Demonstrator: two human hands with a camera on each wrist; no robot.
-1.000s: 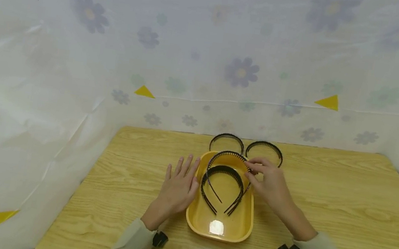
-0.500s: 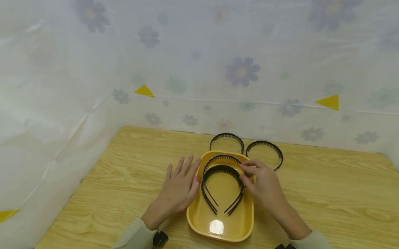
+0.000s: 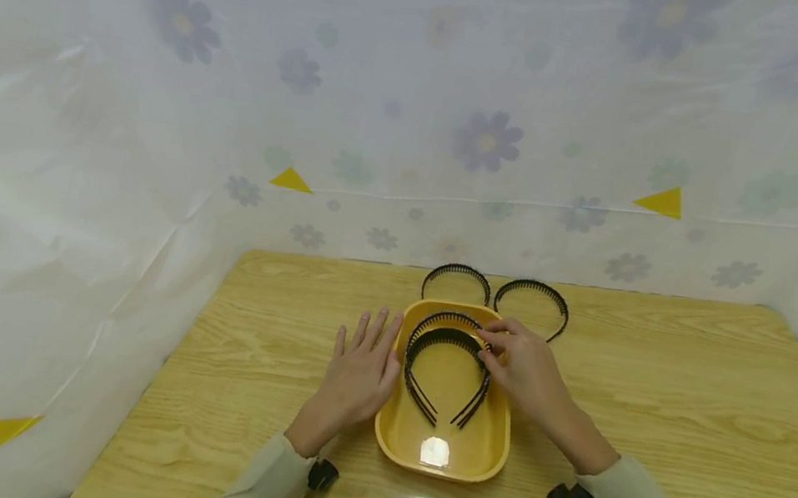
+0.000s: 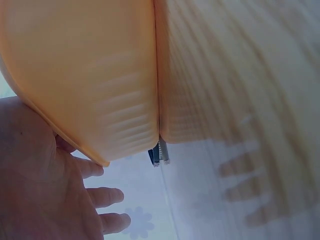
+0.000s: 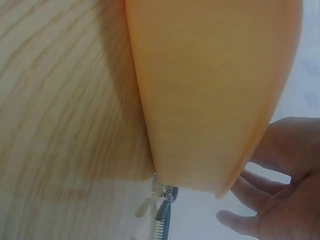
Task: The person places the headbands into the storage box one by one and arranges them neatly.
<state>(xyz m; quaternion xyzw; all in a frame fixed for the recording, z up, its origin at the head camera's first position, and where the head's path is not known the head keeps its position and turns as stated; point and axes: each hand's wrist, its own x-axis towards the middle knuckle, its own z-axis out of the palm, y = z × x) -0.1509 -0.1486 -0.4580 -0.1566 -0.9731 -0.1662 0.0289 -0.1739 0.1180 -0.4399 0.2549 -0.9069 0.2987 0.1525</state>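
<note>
A yellow plastic tray (image 3: 404, 443) stands on the table with several black toothed headbands (image 3: 450, 336) nested inside, their open ends pointing toward me. My right hand (image 3: 529, 376) reaches over the tray's right rim and pinches the right side of the uppermost headband (image 3: 452, 316), which overlaps the others in the head view. On the opposite side, my left hand (image 3: 358, 372) lies with straight, spread fingers along the tray's left rim. In the left wrist view the tray wall (image 4: 90, 90) hides part of that hand's thumb side. The right wrist view shows no held headband; the tray wall (image 5: 210, 90) blocks it.
Just behind the tray, two more black headbands lie on the wooden table (image 3: 664, 419), one at left (image 3: 459, 268) and one at right (image 3: 534, 284). A flower-patterned sheet (image 3: 387, 113) hangs behind and around the table. Dark wrist devices sit by both cuffs.
The right hand has lowered the pinched headband and moved it slightly left, so it now lines up with the others in the tray. The left hand has stayed at the rim.
</note>
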